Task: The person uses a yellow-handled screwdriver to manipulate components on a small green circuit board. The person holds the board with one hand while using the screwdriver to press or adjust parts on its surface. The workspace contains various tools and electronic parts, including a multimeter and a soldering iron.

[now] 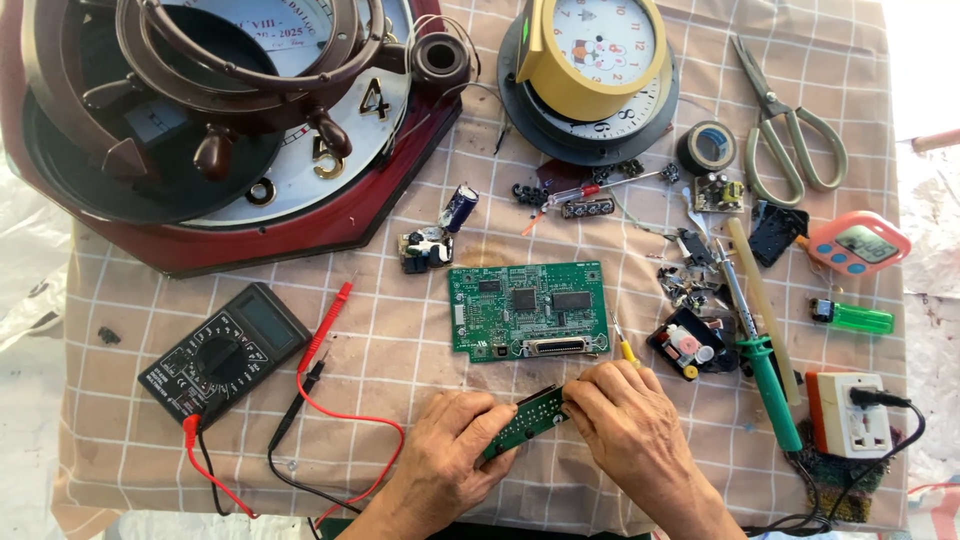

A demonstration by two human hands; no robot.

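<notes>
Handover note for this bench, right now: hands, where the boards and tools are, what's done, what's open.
Left hand: grips the small green board by its lower end.
Right hand: on the board's upper end, with a yellow-handled tool sticking out above the fingers.
Larger green circuit board lies flat just above the hands.
Multimeter sits to the left, its leads loose on the checked cloth.
Soldering iron lies to the right, beside the socket block.
Done: small board picked up. Open: no probe or iron is on it yet.
</notes>
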